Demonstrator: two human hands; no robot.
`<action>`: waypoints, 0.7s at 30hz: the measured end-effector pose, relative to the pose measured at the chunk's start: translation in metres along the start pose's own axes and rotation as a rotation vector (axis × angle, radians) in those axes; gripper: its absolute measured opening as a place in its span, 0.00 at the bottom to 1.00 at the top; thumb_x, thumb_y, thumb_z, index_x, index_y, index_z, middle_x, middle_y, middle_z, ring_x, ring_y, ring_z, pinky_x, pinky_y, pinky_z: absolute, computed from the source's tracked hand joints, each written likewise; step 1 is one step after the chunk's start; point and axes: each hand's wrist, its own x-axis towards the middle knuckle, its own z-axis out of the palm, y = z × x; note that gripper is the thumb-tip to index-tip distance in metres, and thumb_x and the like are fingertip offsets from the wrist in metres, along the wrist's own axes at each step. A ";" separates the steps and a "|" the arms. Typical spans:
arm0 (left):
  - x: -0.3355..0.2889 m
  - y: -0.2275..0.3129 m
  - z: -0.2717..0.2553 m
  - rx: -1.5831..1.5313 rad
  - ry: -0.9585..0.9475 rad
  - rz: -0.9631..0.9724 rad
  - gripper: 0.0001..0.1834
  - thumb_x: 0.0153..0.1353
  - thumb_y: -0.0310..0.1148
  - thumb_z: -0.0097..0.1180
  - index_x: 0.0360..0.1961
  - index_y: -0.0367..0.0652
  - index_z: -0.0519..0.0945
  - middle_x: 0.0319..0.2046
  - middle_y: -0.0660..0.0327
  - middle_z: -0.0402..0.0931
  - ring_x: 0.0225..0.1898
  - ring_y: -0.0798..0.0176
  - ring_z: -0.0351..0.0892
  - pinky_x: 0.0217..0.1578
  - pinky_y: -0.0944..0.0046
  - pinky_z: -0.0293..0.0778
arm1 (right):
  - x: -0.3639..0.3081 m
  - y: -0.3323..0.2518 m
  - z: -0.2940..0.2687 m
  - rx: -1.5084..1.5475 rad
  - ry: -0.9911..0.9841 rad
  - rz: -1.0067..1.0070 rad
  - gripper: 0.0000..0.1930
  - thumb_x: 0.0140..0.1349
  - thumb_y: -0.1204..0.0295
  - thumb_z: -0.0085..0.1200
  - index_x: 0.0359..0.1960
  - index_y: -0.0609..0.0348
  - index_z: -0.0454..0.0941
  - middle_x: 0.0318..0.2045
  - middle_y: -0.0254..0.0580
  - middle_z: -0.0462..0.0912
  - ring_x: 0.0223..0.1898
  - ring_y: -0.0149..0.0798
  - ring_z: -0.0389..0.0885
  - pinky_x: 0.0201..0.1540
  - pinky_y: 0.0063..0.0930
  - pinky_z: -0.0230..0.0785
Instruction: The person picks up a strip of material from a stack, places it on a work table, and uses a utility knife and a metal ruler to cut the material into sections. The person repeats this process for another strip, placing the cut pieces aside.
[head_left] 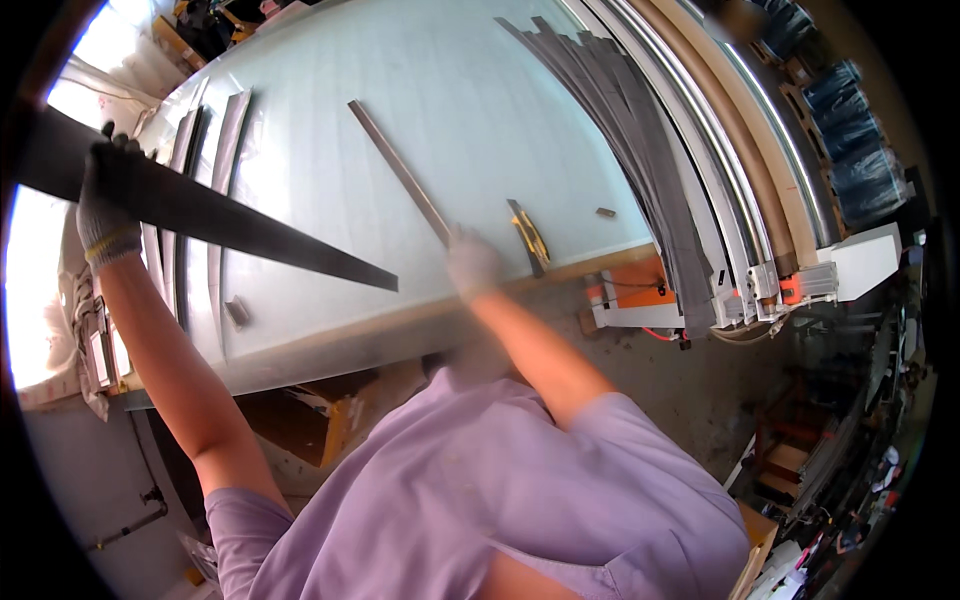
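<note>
My left hand (112, 200), in a dark grey knit glove, is raised at the left, its fingers closed around a long dark grey strip (260, 230). The strip slants down to the right above the table, and its far end runs out at the left edge. My right hand (473, 264), in a pale glove, is smeared by motion at the near end of a narrow straight metal bar (400, 170). That bar lies at a slant on the glass-like tabletop (330, 290). Whether the fingers grip it cannot be made out. Right of this hand lies a yellow-and-black utility knife (530, 236).
Long dark strips (620, 110) lie bunched along the table's right side, beside metal rollers (720, 130) on a frame. Other strips (228, 150) lie at the left. A small metal piece (236, 313) and a small dark piece (606, 212) rest on the tabletop. Blue wrapped rolls (865, 180) stand far right.
</note>
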 end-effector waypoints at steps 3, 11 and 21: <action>-0.034 -0.037 -0.012 -0.018 0.171 0.016 0.24 0.70 0.43 0.53 0.59 0.37 0.72 0.44 0.56 0.76 0.46 0.56 0.74 0.54 0.58 0.70 | 0.010 0.015 0.005 -0.178 0.066 -0.043 0.19 0.66 0.64 0.48 0.58 0.49 0.72 0.35 0.41 0.80 0.31 0.41 0.83 0.31 0.37 0.78; -0.086 -0.103 -0.035 -0.228 0.311 0.033 0.22 0.71 0.42 0.51 0.58 0.39 0.72 0.44 0.56 0.73 0.46 0.55 0.72 0.53 0.56 0.70 | 0.019 0.096 -0.013 -0.257 0.028 0.079 0.15 0.65 0.63 0.49 0.51 0.52 0.74 0.37 0.44 0.80 0.36 0.47 0.84 0.31 0.41 0.80; -0.056 -0.179 0.011 -0.414 0.328 0.028 0.18 0.71 0.39 0.49 0.53 0.36 0.71 0.40 0.54 0.72 0.43 0.52 0.72 0.50 0.52 0.71 | -0.010 0.109 -0.065 0.546 0.258 -0.145 0.16 0.58 0.67 0.63 0.45 0.58 0.75 0.39 0.49 0.79 0.44 0.53 0.80 0.49 0.42 0.72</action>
